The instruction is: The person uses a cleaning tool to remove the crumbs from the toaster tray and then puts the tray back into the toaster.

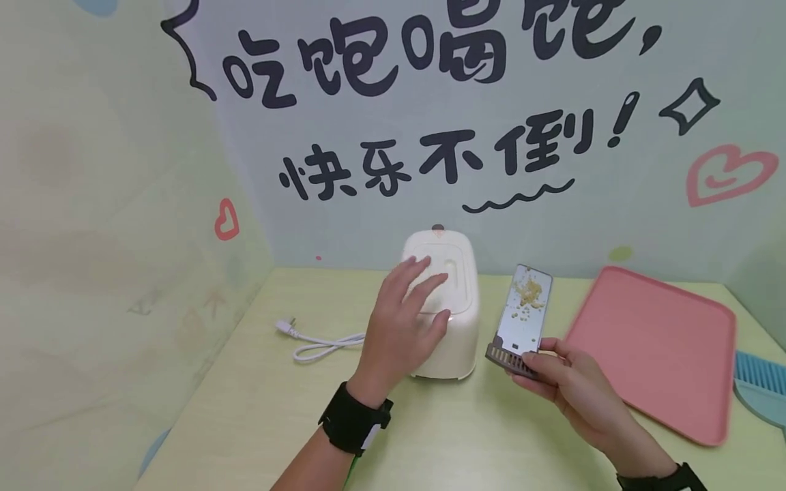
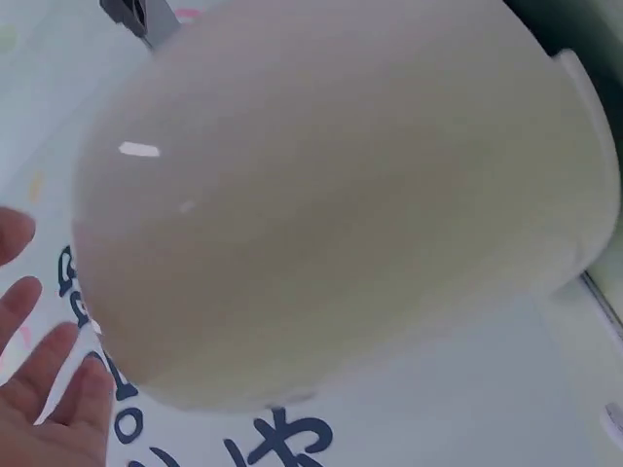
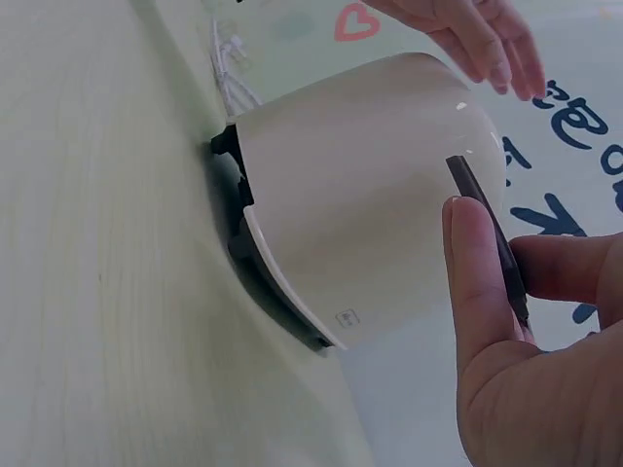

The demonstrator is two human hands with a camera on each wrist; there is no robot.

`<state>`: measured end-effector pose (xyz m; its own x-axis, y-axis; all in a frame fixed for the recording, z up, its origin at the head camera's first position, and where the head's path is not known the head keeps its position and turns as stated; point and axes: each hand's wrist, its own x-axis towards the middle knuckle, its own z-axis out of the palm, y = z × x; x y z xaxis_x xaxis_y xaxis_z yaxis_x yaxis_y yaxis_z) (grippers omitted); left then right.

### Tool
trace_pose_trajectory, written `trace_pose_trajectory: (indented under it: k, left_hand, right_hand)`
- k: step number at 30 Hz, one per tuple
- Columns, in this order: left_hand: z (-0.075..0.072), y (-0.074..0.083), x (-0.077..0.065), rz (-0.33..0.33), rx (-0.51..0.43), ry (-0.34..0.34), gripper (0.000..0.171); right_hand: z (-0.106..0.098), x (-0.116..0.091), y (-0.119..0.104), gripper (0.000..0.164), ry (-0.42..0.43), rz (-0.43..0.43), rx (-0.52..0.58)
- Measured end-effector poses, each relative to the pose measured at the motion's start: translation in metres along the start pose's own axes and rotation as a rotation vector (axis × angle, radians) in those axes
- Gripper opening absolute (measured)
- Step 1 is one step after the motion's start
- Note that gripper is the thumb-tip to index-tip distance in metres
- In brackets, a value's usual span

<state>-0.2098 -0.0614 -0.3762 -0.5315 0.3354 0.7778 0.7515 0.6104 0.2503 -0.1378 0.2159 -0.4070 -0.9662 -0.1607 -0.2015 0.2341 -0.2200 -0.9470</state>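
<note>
A cream-white toaster (image 1: 445, 341) with a lidded top stands near the wall. My left hand (image 1: 402, 320) is over the toaster's lid with its fingers spread; in the left wrist view, its fingers (image 2: 58, 375) are beside the toaster's pale shell (image 2: 331, 195). In my right hand (image 1: 574, 382), thumb and fingers pinch the dark slotted end of a crumb tray (image 1: 522, 327). Golden crumbs (image 1: 529, 293) lie scattered on its shiny plate. The right wrist view shows the crumb tray (image 3: 487, 224) edge-on between thumb and fingers, in front of the toaster's side (image 3: 370, 195).
A white power cord (image 1: 325, 346) with its plug lies left of the toaster. To the right is a pink tray (image 1: 663, 354), with a light blue comb-toothed tool (image 1: 761, 389) at its far side. The printed wall (image 1: 368, 225) rises directly behind the table (image 1: 245, 416).
</note>
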Motion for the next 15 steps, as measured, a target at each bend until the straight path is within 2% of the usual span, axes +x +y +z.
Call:
trace_pose_trajectory:
  k: [1, 2, 3, 4, 6, 8, 10, 12, 15]
  left_hand:
    - [0.001, 0.006, 0.0, 0.049, -0.003, 0.035, 0.039]
    - [0.001, 0.013, 0.0, 0.071, -0.029, 0.043, 0.032]
    - [0.002, 0.02, -0.001, 0.07, -0.073, 0.023, 0.026]
    - [0.003, 0.027, -0.002, 0.04, -0.136, -0.026, 0.02]
    - [0.006, 0.04, -0.006, -0.085, -0.284, -0.183, 0.014]
    - [0.009, 0.051, -0.01, -0.288, -0.455, -0.368, 0.022]
    - [0.013, 0.06, -0.015, -0.494, -0.595, -0.502, 0.03]
    - [0.017, 0.065, -0.019, -0.644, -0.708, -0.575, 0.035]
    - [0.024, 0.07, -0.023, -0.766, -0.863, -0.597, 0.035]
  right_hand:
    - [0.002, 0.0, -0.001, 0.052, 0.009, -0.009, 0.004]
    - [0.003, -0.001, -0.002, 0.051, 0.017, -0.018, 0.008]
    - [0.005, -0.001, -0.003, 0.051, 0.026, -0.028, 0.011]
    - [0.006, -0.002, -0.004, 0.05, 0.033, -0.037, 0.011]
    - [0.007, -0.003, -0.006, 0.048, 0.043, -0.05, 0.016]
    - [0.008, -0.005, -0.007, 0.047, 0.052, -0.056, 0.021]
    - [0.008, -0.006, -0.008, 0.046, 0.06, -0.064, 0.018]
    - [0.008, -0.008, -0.009, 0.046, 0.077, -0.066, 0.007]
    - [0.006, -0.009, -0.01, 0.047, 0.089, -0.073, -0.013]
